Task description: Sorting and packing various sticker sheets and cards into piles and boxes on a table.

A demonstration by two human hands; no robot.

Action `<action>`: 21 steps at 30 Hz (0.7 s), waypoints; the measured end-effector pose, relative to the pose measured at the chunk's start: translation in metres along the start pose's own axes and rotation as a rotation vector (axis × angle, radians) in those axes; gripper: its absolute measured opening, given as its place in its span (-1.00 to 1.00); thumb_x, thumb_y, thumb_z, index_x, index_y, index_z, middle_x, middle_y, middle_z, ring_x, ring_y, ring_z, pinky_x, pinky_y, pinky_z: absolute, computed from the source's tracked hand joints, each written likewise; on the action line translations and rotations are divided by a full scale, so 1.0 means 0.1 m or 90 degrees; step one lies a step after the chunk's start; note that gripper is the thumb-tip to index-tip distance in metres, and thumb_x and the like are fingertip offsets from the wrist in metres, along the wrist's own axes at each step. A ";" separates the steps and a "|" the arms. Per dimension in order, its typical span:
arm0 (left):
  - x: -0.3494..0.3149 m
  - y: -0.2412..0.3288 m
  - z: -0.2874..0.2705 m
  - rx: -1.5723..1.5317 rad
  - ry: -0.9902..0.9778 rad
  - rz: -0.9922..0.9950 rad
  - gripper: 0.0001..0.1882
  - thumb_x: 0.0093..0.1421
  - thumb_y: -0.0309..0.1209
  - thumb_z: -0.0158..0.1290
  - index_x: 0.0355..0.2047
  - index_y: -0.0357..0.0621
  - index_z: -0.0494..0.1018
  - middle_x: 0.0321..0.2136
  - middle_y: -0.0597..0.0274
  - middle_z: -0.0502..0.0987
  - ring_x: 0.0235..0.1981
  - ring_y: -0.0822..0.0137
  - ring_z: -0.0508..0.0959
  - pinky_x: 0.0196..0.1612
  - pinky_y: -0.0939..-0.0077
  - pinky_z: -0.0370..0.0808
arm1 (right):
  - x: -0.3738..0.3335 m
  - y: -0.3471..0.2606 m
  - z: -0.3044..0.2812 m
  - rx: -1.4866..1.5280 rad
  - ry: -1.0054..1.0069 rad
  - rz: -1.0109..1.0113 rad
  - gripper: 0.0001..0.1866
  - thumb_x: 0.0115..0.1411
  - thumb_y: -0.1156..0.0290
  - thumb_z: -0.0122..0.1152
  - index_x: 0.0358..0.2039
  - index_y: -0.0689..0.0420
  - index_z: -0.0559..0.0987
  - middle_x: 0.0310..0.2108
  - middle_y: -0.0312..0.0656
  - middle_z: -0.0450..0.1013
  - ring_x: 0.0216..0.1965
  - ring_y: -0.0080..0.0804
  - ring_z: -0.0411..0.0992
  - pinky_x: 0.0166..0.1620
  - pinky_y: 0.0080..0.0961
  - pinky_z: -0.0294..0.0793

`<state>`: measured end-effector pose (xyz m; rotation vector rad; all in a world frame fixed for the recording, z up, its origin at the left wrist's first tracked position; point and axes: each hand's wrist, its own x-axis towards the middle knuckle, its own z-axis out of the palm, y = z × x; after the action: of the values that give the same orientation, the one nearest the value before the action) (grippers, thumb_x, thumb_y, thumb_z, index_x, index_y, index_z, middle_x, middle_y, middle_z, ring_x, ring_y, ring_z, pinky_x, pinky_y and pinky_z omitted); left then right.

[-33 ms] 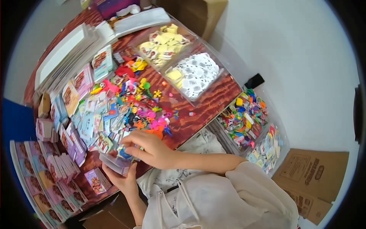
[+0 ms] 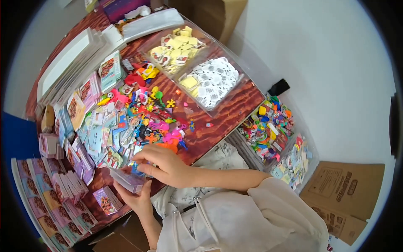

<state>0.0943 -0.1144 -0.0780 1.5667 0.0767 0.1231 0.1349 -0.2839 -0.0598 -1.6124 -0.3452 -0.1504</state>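
Observation:
My left hand (image 2: 135, 198) comes up from the table's near edge and grips a small clear packet (image 2: 127, 179) from below. My right hand (image 2: 167, 166) reaches across from the right, and its fingertips pinch a small blue piece (image 2: 137, 168) at the packet's top. Just beyond both hands lies a heap of small colourful plastic toys (image 2: 154, 112), with a spread of little printed cards (image 2: 103, 134) to its left. All of it rests on a reddish wooden table (image 2: 228, 110).
Two clear trays at the back hold yellow packs (image 2: 176, 47) and white pieces (image 2: 210, 80). A clear box of colourful toys (image 2: 268, 126) stands right of the table. Stacks of printed packets (image 2: 63, 187) line the left edge, and white flat boxes (image 2: 67, 63) lie far left. Cardboard (image 2: 346, 189) lies on the floor.

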 end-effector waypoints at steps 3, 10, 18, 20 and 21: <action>0.04 -0.12 0.13 0.040 -0.041 -0.072 -0.07 -0.13 -0.76 0.27 0.27 -0.24 0.11 0.17 0.07 0.31 0.19 0.20 0.36 0.21 0.29 0.38 | -0.14 -0.03 -0.20 -0.058 0.067 -0.041 -0.80 0.22 0.46 0.24 -0.17 0.24 0.53 -0.28 -0.08 0.44 -0.29 -0.14 0.44 -0.23 -0.30 0.41; 0.17 -0.34 -0.10 0.067 -0.011 -0.001 -0.21 0.06 -0.66 0.16 0.30 -0.28 0.12 0.10 0.02 0.40 0.09 0.21 0.45 0.13 0.33 0.41 | -1.23 0.06 -1.23 -0.374 0.137 0.039 -0.96 0.17 0.54 0.22 -0.39 0.23 0.58 -0.51 -0.10 0.43 -0.45 -0.10 0.43 -0.40 -0.28 0.40; 0.19 -0.27 -0.07 0.058 -0.016 -0.018 -0.22 0.07 -0.68 0.13 0.31 -0.28 0.11 0.11 0.01 0.40 0.05 0.24 0.47 -0.05 0.41 0.52 | -2.48 1.06 -2.41 -0.800 0.211 0.365 -0.67 0.03 0.49 0.32 -0.14 0.17 0.54 -0.14 -0.04 0.45 -0.06 -0.05 0.40 -0.10 -0.20 0.41; 0.19 -0.27 -0.09 0.079 -0.022 -0.025 -0.21 0.07 -0.69 0.12 0.32 -0.28 0.10 0.11 0.02 0.41 0.06 0.23 0.47 -0.04 0.40 0.51 | -2.40 1.18 -2.46 -0.887 0.220 0.336 -0.40 -0.05 0.48 0.38 0.07 0.12 0.45 0.04 -0.04 0.34 0.09 -0.03 0.27 0.04 -0.16 0.31; 0.19 -0.27 -0.10 0.081 -0.025 -0.021 -0.21 0.07 -0.69 0.12 0.32 -0.28 0.10 0.11 0.02 0.41 0.06 0.23 0.47 -0.04 0.40 0.51 | -2.33 1.27 -2.51 -0.885 0.225 0.336 -0.40 -0.05 0.48 0.38 0.07 0.12 0.45 0.04 -0.04 0.34 0.09 -0.03 0.27 0.04 -0.16 0.31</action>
<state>0.1131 -0.1019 -0.1049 1.6934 0.0807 0.0621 -0.0175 -0.5677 -0.2317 -2.9038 0.6319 -0.2939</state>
